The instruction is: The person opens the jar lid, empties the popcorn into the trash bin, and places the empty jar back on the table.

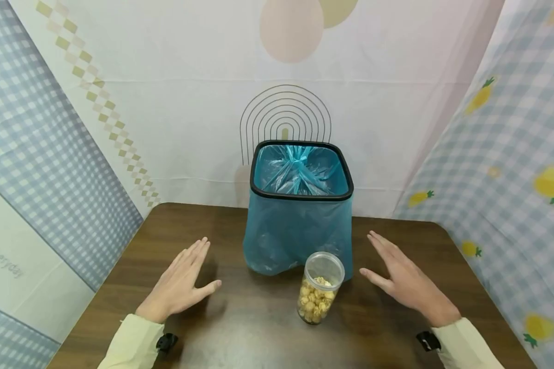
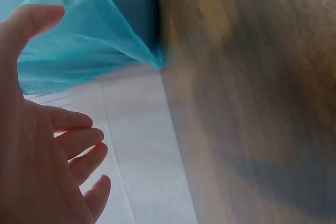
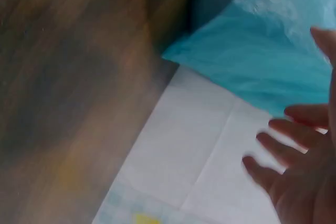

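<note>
Both hands are held over the table with nothing in them. My left hand [image 1: 180, 282] is on the left of a trash bin [image 1: 302, 197], its fingers straight and the thumb spread away. On the other side, my right hand [image 1: 401, 277] mirrors it, thumb toward the middle. A blue plastic bag [image 1: 297, 230] is draped over the bin's sides under the black rim, and its gathered, knotted part shows inside the opening. In front of the bin stands a clear jar of popcorn [image 1: 315, 300], nearer to the right hand. Each wrist view shows the bag [image 2: 79, 51] beyond the open fingers.
The brown wooden table [image 1: 254, 333] ends at a white patterned cloth [image 1: 189, 128] behind the bin. Blue checked cloth hangs on the left [image 1: 41, 118] and on the right [image 1: 498, 205], close to the table's sides.
</note>
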{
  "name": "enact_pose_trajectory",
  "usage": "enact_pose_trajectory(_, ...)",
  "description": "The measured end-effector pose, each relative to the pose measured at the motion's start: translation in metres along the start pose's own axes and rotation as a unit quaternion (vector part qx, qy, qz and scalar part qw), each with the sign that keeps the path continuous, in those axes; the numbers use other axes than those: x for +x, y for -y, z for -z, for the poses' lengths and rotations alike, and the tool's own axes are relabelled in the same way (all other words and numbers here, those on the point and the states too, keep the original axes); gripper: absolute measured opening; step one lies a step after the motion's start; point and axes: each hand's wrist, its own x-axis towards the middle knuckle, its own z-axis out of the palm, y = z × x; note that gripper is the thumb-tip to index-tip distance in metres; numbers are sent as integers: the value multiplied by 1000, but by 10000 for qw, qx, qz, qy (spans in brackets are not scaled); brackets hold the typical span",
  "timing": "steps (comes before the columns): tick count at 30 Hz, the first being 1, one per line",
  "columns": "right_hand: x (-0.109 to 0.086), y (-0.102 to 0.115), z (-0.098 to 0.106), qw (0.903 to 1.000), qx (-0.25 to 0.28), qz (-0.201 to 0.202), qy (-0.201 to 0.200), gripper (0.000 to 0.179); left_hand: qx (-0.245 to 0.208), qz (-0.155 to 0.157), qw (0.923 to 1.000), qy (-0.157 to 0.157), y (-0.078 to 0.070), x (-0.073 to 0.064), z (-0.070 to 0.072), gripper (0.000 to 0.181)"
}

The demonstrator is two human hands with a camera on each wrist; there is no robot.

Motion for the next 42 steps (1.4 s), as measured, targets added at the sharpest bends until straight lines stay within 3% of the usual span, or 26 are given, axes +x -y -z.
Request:
enact_pose_trajectory(4, -3, 4, 13, 9985, 293, 312, -353, 87, -452, 29, 9989, -125, -9, 0, 9, 97)
enact_pose_trajectory(7, -5, 8, 21, 9955, 388, 562, -653, 84, -860, -116, 9954, -405, -20, 0, 14, 93)
enact_pose_trajectory(16, -3, 20, 33, 9888, 528, 1074, -893, 89, -1800, -1155, 9696, -1190, -61, 12, 14, 84)
enact_pose_trajectory(21, 0, 28, 31, 9849, 672, 1365, -821, 90, -2241, -1363, 9599, -988, -86, 21, 2, 84)
enact_pose_trajectory(29, 9, 46, 17, 9803, 885, 1686, -529, 87, -2775, -1336, 9505, -405, -116, 33, -24, 87)
enact_pose_trajectory(36, 17, 61, 7, 9771, 1080, 1798, -346, 85, -3339, -1330, 9332, -69, -136, 45, -48, 90)
enact_pose_trajectory(42, 23, 70, 2, 9733, 1224, 1907, -357, 84, -3610, -1474, 9208, -112, -152, 56, -66, 92)
